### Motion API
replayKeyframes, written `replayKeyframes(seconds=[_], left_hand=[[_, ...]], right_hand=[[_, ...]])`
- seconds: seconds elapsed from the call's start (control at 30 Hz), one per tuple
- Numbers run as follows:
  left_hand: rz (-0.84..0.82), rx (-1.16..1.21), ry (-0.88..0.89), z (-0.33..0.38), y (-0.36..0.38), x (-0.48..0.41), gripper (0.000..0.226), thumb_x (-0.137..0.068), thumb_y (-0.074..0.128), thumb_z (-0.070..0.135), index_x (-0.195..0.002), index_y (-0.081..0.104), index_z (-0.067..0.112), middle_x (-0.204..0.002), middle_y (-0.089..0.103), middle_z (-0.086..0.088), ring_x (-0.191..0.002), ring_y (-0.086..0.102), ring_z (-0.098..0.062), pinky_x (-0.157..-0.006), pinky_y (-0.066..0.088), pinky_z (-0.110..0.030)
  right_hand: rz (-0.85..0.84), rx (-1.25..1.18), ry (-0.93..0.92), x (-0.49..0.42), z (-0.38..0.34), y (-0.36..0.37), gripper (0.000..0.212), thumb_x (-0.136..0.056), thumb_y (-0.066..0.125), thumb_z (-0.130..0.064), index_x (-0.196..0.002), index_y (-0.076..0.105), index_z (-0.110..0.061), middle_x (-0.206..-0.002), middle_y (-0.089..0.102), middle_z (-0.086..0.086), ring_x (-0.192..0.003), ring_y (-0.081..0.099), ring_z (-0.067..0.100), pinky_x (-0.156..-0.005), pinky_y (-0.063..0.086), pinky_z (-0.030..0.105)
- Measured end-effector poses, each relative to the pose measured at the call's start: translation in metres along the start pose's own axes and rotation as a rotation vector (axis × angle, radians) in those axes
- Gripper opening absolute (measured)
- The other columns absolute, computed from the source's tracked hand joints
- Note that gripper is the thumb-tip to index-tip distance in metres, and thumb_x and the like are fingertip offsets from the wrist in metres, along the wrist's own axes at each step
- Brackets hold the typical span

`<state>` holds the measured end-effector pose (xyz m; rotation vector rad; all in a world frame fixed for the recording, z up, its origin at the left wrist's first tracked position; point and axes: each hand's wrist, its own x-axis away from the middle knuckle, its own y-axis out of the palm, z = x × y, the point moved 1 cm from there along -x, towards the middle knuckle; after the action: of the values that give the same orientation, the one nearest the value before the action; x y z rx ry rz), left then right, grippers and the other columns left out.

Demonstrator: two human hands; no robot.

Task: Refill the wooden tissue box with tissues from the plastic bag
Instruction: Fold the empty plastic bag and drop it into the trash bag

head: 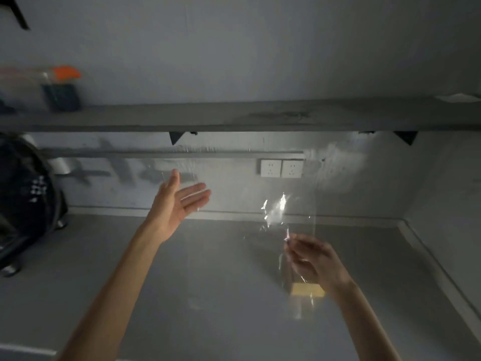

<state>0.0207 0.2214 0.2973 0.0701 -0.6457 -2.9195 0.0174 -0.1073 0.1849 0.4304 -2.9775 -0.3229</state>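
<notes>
- A clear, crinkled plastic bag (276, 212) is held up in the air above a flat grey countertop (208, 269). Bright glints are seen on its film, and its full outline is hard to trace.
- The bag's lower part is pinched by the right hand (312, 259), whose fingers are curled round the film. The hand is smeared by blur, so the finer detail of the hold cannot be made out.
- The left hand (177, 204) is raised to the left of the glints, spread wide with straight fingers and the palm turned towards the bag. Nothing is gripped by it, and whether the film is touched by it cannot be told.
- A pale yellow wooden tissue box (308, 290) is seen low down just under the right wrist, partly covered by it. Only one end is shown.
- A long grey wall shelf (234, 115) is fixed above the countertop, and a blurred dark container with an orange cap (62, 89) is stood at its left end.
- A white double wall socket (281, 168) is set in the wall below the shelf.
- A dark rounded object (23, 204) is placed at the countertop's left edge.
</notes>
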Motion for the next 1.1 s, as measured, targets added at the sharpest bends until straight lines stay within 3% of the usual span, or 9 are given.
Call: replayKeyframes(seconds=[0.1, 0.3, 0.43, 0.6, 0.7, 0.8, 0.93, 1.0, 1.1], left_hand=[[-0.129, -0.139, -0.234, -0.043, -0.026, 0.010, 0.064, -0.089, 0.041, 0.055, -0.136, 0.039, 0.010, -0.127, 0.064, -0.022, -0.112, 0.064, -0.041, -0.084, 0.057, -0.052], [-0.340, -0.304, -0.311, -0.098, -0.017, 0.001, 0.027, -0.094, 0.055, 0.019, -0.106, 0.057, -0.006, -0.106, 0.069, -0.032, -0.081, 0.073, -0.036, -0.063, 0.060, -0.037], [-0.515, -0.324, -0.430, -0.127, 0.007, -0.013, 0.017, -0.097, 0.051, 0.006, -0.110, 0.059, -0.001, -0.090, 0.072, -0.030, -0.071, 0.073, -0.038, -0.060, 0.060, -0.036], [-0.829, -0.289, -0.650, -0.172, 0.052, 0.006, 0.034, -0.088, 0.059, 0.012, -0.121, 0.066, 0.018, -0.100, 0.070, -0.032, -0.072, 0.074, -0.034, -0.059, 0.060, -0.034], [-0.949, -0.266, -0.734, -0.196, 0.082, 0.032, 0.035, -0.086, 0.062, 0.018, -0.120, 0.069, 0.024, -0.102, 0.071, -0.029, -0.075, 0.074, -0.030, -0.062, 0.060, -0.033], [-1.065, -0.260, -0.729, -0.214, 0.120, 0.062, 0.034, -0.087, 0.063, 0.018, -0.120, 0.068, 0.024, -0.104, 0.072, -0.026, -0.079, 0.075, -0.031, -0.063, 0.060, -0.032], [-1.174, -0.188, -0.648, -0.230, 0.180, 0.106, 0.031, -0.086, 0.064, 0.020, -0.116, 0.071, 0.020, -0.104, 0.072, -0.027, -0.082, 0.075, -0.033, -0.064, 0.059, -0.031], [-1.249, -0.144, -0.594, -0.232, 0.209, 0.130, 0.029, -0.085, 0.066, 0.020, -0.113, 0.073, 0.015, -0.104, 0.072, -0.028, -0.082, 0.075, -0.034, -0.066, 0.060, -0.034], [-1.355, -0.090, -0.486, -0.224, 0.255, 0.172, 0.034, -0.071, 0.083, 0.032, -0.097, 0.078, 0.011, -0.103, 0.074, -0.022, -0.085, 0.075, -0.032, -0.071, 0.061, -0.036]], right_hand=[[0.080, -0.042, 0.005, 0.002, 0.004, -0.003, 0.032, -0.080, 0.072, -0.026, -0.108, 0.075, -0.014, -0.090, 0.075, 0.003, -0.075, 0.070, 0.013, -0.063, 0.056, 0.023], [0.183, -0.013, 0.104, 0.044, 0.013, -0.022, 0.036, -0.093, 0.056, -0.035, -0.120, 0.070, -0.016, -0.109, 0.074, 0.017, -0.094, 0.073, 0.029, -0.070, 0.059, 0.033], [0.389, -0.033, 0.072, 0.097, 0.015, -0.034, 0.035, -0.091, 0.059, -0.028, -0.122, 0.068, -0.016, -0.102, 0.074, 0.023, -0.083, 0.075, 0.029, -0.065, 0.061, 0.033], [0.560, -0.045, 0.053, 0.200, 0.026, -0.042, 0.039, -0.088, 0.063, -0.025, -0.127, 0.065, -0.028, -0.092, 0.074, 0.020, -0.070, 0.071, 0.025, -0.059, 0.058, 0.030], [0.617, -0.127, -0.004, 0.261, 0.032, -0.043, 0.042, -0.093, 0.058, -0.016, -0.134, 0.059, -0.021, -0.072, 0.061, 0.009, -0.067, 0.059, 0.021, -0.058, 0.052, 0.029], [0.732, -0.178, -0.104, 0.321, 0.035, -0.042, 0.043, -0.094, 0.056, -0.009, -0.137, 0.057, -0.016, -0.074, 0.051, 0.005, -0.070, 0.054, 0.016, -0.062, 0.047, 0.026], [0.940, -0.145, -0.249, 0.397, 0.026, -0.044, 0.040, -0.088, 0.060, -0.002, -0.127, 0.065, -0.009, -0.083, 0.067, 0.012, -0.076, 0.067, 0.018, -0.066, 0.056, 0.026], [1.027, -0.090, -0.327, 0.431, 0.013, -0.045, 0.031, -0.081, 0.066, -0.001, -0.110, 0.075, -0.008, -0.081, 0.071, 0.012, -0.075, 0.069, 0.019, -0.066, 0.056, 0.027], [1.109, 0.063, -0.468, 0.485, -0.011, -0.045, 0.025, -0.060, 0.087, -0.019, -0.081, 0.082, -0.007, -0.076, 0.076, 0.011, -0.067, 0.070, 0.019, -0.065, 0.057, 0.026]])
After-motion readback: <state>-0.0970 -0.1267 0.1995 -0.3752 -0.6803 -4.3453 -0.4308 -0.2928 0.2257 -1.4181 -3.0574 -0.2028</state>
